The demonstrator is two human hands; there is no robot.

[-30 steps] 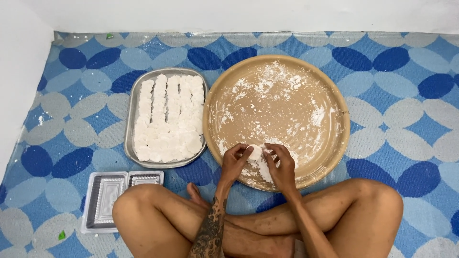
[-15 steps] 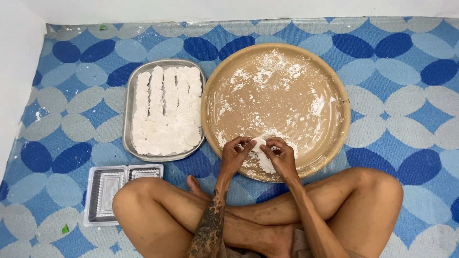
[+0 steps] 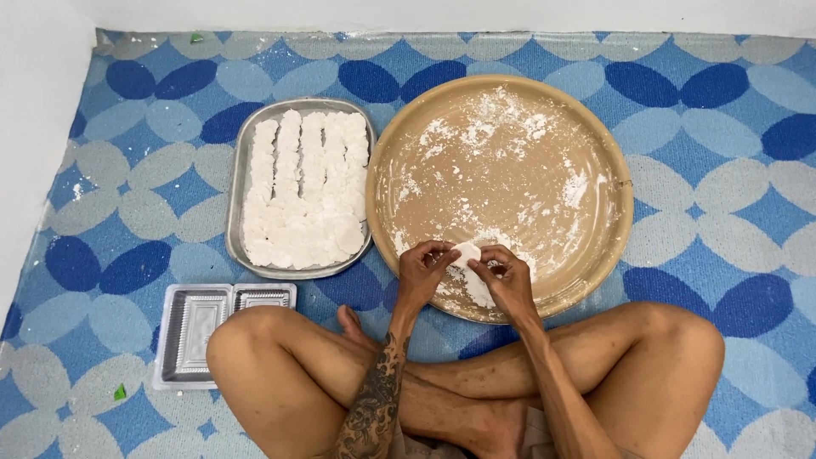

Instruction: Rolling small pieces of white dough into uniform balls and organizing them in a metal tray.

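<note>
Dough piece (image 3: 466, 252): we pinch it between left hand (image 3: 422, 272) and right hand (image 3: 507, 280), over the round tray's (image 3: 612, 255) near edge. Metal tray (image 3: 240, 170): nearly filled with shaped pieces. Little dough remains, we judge.

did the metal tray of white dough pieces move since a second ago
No. The metal tray lies in the same spot beside the round tan platter, rims close together as before; only the camera view shifted.

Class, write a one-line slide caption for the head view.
Both hands, left and right, pinch white dough over a floured round tray.
</note>
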